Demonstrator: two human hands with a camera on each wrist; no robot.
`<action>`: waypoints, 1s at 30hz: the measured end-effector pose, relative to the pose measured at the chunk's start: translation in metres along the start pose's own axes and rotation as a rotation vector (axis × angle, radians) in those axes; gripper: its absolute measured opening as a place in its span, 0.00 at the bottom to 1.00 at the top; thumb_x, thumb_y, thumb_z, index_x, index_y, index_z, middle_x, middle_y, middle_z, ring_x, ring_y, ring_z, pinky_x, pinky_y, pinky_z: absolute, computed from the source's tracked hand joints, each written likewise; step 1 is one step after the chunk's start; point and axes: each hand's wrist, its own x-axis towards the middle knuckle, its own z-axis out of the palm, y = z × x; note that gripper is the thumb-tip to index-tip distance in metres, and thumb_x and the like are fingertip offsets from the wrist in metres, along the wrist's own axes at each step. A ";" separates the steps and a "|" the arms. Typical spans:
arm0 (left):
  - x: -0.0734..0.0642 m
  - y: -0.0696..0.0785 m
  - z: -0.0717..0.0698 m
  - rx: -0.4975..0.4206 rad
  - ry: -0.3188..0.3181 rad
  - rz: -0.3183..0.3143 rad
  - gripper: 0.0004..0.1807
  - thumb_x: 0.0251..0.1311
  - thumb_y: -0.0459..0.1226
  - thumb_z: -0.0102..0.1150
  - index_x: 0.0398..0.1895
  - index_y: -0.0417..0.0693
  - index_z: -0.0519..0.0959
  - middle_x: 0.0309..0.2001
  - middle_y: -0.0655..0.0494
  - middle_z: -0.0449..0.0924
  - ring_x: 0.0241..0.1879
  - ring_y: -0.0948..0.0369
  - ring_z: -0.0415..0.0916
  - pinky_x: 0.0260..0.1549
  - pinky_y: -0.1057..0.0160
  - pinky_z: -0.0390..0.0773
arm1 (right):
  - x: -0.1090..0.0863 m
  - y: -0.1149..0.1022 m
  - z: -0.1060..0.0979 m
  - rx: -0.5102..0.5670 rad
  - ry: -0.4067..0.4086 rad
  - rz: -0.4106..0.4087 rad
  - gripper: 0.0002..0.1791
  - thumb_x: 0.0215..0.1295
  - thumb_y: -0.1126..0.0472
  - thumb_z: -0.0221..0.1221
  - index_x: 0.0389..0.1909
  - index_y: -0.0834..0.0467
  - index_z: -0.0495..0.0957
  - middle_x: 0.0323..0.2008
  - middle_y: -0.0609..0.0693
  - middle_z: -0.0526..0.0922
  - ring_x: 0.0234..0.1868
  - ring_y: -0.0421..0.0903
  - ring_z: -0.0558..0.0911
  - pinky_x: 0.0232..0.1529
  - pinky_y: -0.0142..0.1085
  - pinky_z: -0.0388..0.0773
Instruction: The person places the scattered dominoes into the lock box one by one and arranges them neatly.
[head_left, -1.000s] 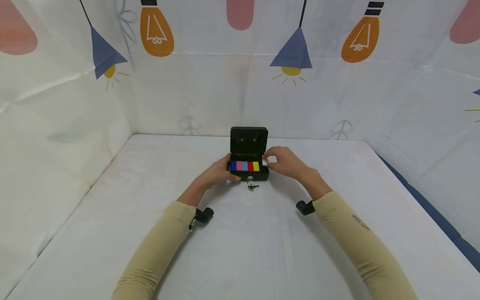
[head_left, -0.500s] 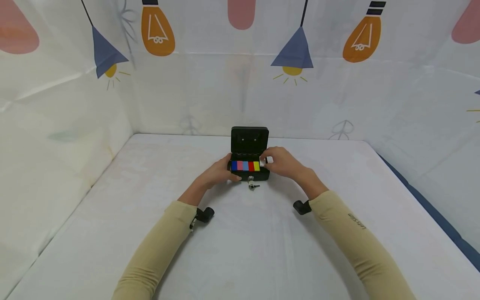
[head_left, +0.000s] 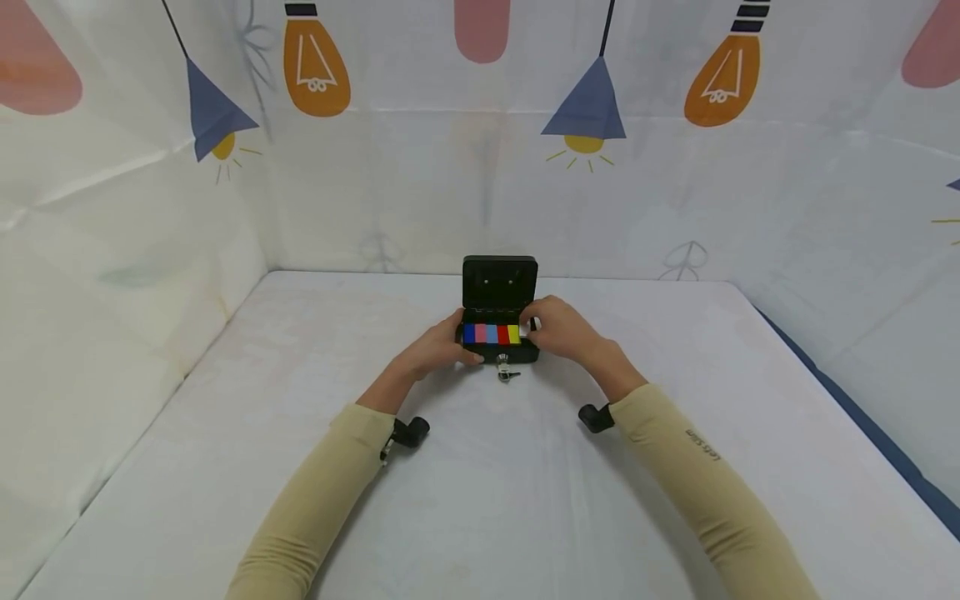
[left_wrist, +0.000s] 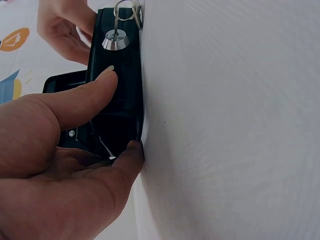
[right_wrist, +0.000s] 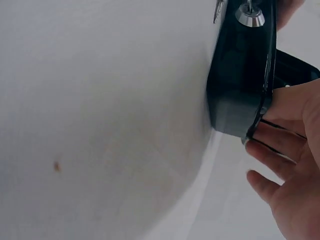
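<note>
A black cash box [head_left: 517, 354] stands with its lid [head_left: 499, 285] raised. Colored blocks [head_left: 491, 334] lie in a row inside it: dark blue, pink, light blue, red and yellow. My left hand [head_left: 433, 346] grips the box's left end, thumb on the front wall, as the left wrist view shows. Over the right end of the box, my right hand [head_left: 562, 328] pinches a small white piece [head_left: 524, 330] beside the yellow block. Fingers mostly cover that piece. In the right wrist view, the right fingers [right_wrist: 272, 157] dip over the box's rim.
A key ring with keys [head_left: 507, 376] hangs from the lock [left_wrist: 115, 40] on the box's front. The white tabletop [head_left: 495, 500] stretches around the box. Behind it rises a white curtain [head_left: 420, 192] with printed lamps.
My right hand has moved slightly left, bringing the white piece from the box's right edge in beside the yellow block. The left hand keeps its grip and the box stays put.
</note>
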 end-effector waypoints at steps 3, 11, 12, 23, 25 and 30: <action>0.000 0.000 0.000 0.003 0.001 0.004 0.54 0.57 0.36 0.70 0.80 0.54 0.45 0.75 0.50 0.60 0.65 0.51 0.60 0.69 0.45 0.63 | 0.001 0.000 0.002 -0.004 -0.011 0.026 0.14 0.62 0.67 0.59 0.47 0.61 0.85 0.49 0.56 0.86 0.54 0.54 0.78 0.58 0.49 0.78; 0.000 -0.001 0.001 0.012 0.005 -0.027 0.56 0.57 0.37 0.69 0.81 0.53 0.41 0.77 0.51 0.55 0.68 0.51 0.58 0.71 0.45 0.62 | 0.003 -0.002 0.005 0.009 -0.048 0.101 0.17 0.61 0.69 0.56 0.50 0.59 0.84 0.52 0.55 0.85 0.51 0.52 0.76 0.56 0.48 0.78; 0.000 -0.001 0.001 0.010 0.006 -0.031 0.56 0.57 0.37 0.69 0.81 0.53 0.41 0.77 0.51 0.55 0.68 0.51 0.58 0.71 0.45 0.62 | 0.003 -0.002 0.005 0.011 -0.051 0.111 0.18 0.61 0.69 0.56 0.51 0.59 0.84 0.53 0.55 0.85 0.50 0.52 0.75 0.56 0.48 0.78; -0.001 0.001 0.003 0.029 0.013 -0.008 0.54 0.57 0.38 0.70 0.81 0.53 0.44 0.76 0.50 0.58 0.67 0.51 0.60 0.71 0.45 0.61 | 0.003 -0.004 0.007 -0.017 -0.060 0.144 0.18 0.61 0.69 0.56 0.51 0.59 0.84 0.53 0.55 0.85 0.47 0.52 0.75 0.52 0.46 0.79; -0.002 0.001 0.003 0.030 0.014 -0.007 0.55 0.57 0.38 0.70 0.81 0.53 0.44 0.76 0.50 0.58 0.67 0.51 0.59 0.72 0.45 0.60 | 0.004 -0.003 0.008 -0.008 -0.058 0.146 0.18 0.61 0.69 0.56 0.51 0.59 0.84 0.53 0.55 0.85 0.48 0.52 0.75 0.54 0.46 0.79; -0.002 0.002 0.002 0.040 0.012 -0.017 0.56 0.57 0.38 0.70 0.81 0.52 0.42 0.78 0.50 0.54 0.69 0.51 0.58 0.73 0.45 0.58 | 0.004 0.002 0.009 0.035 -0.044 0.131 0.17 0.63 0.67 0.56 0.52 0.59 0.83 0.54 0.56 0.84 0.51 0.52 0.77 0.59 0.49 0.78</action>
